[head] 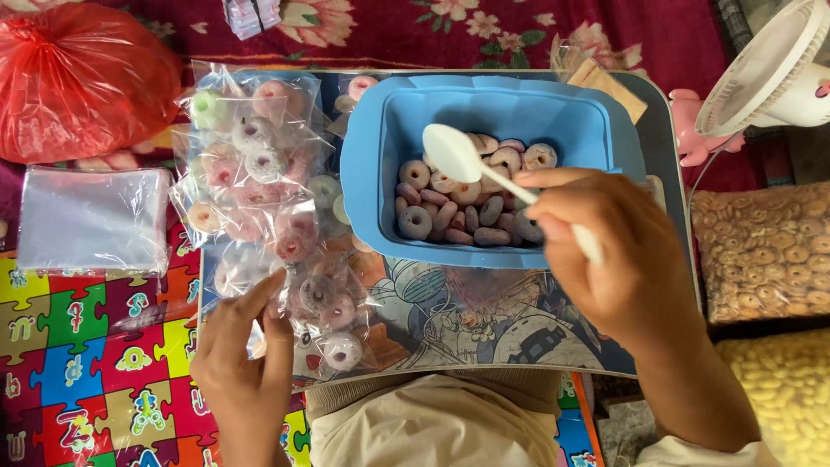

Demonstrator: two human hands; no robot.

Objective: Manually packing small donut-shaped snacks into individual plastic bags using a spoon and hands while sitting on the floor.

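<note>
Ring-shaped candies (450,203) in pink, lilac and white lie in a blue plastic tub (380,138) at the far middle of a cartoon-printed lap tray (484,320), as the head camera sees it. The right hand (618,251) is closed around the handle of a white plastic spoon (456,153), its bowl held just above the candies and looking empty. The left hand (246,350) pinches the edge of a small clear bag (268,324) at the tray's near left, fingers together on the film. By the look of it, scooping is the step in hand. Filled clear bags of candies (259,182) are heaped left of the tub. A stack of flat empty bags (91,216) lies further left, below a red plastic sack (78,78). Two large clear bags of beige snacks (765,251) sit at the right edge, near a white fan (769,73).
</note>
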